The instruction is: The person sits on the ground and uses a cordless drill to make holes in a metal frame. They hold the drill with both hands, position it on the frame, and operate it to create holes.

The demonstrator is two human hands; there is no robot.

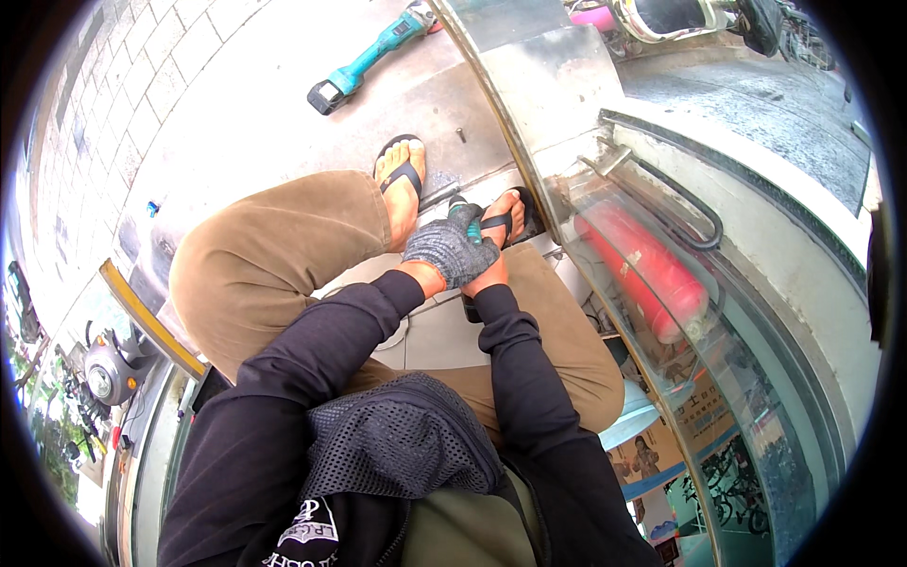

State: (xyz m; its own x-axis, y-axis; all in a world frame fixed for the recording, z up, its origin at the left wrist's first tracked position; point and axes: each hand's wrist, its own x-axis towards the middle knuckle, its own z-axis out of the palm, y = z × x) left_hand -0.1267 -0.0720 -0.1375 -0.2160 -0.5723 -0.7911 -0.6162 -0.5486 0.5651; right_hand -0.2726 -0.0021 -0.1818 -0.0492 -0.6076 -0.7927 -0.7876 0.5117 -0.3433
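Work looks underway, remainder unclear; my grey-knit-gloved left hand [449,251] wraps round a teal plastic tool [474,229], my right hand [486,275] mostly hidden, grip untellable.

To your right, a red cylinder [652,269] lies partly behind a glass panel [675,370], with a black curved handle [718,227] near it. On your far left stands a grey scooter [110,374]; ahead of it you see pale paving slabs [159,80].

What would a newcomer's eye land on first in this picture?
Probably the bright red cylinder, right of centre. Next, the teal power tool lying near the top edge. Then the grey-gloved left hand near the middle, closed over a second teal tool, mostly hidden.
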